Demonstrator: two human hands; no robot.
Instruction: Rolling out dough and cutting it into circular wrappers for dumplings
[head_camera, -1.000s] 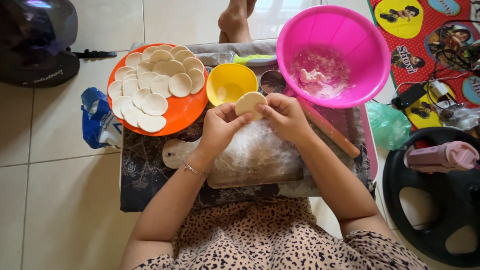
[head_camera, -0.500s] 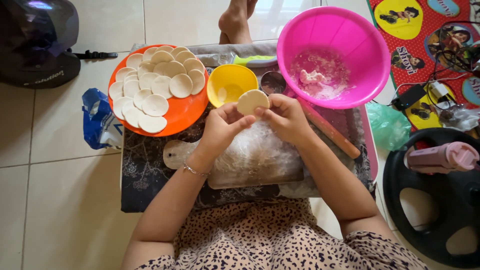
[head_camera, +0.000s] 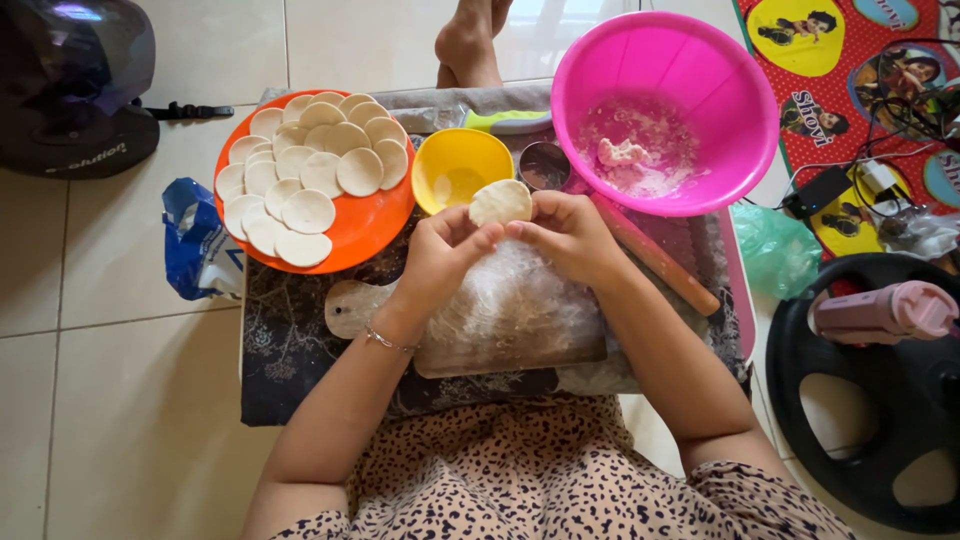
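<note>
We hold a small round dough disc (head_camera: 500, 201) in the air between both hands, just above the floured wooden board (head_camera: 510, 310) and near the rim of the yellow bowl (head_camera: 462, 165). The left hand (head_camera: 440, 255) pinches the disc's lower left edge with thumb and fingertips; the right hand (head_camera: 570, 235) grasps the lower right edge in the same manner, fingers curled behind it. We judge the disc to be very light, soft and pliable: it will sag or stretch if carried by one edge and will tear or thin out under a hard pinch. A flour dusting on the board suggests that its surface is slightly tacky rather than slippery. We therefore take hold at the rim with fingertip pressure only, supporting the back with the fingers, and we keep the centre free of pressure. Finished discs (head_camera: 308, 211) lie overlapped on the orange plate (head_camera: 375, 232) to the left. The pink basin (head_camera: 665, 110) with dough remnants stands beyond the right hand, and a rolling pin (head_camera: 655, 255) lies beside the board.
</note>
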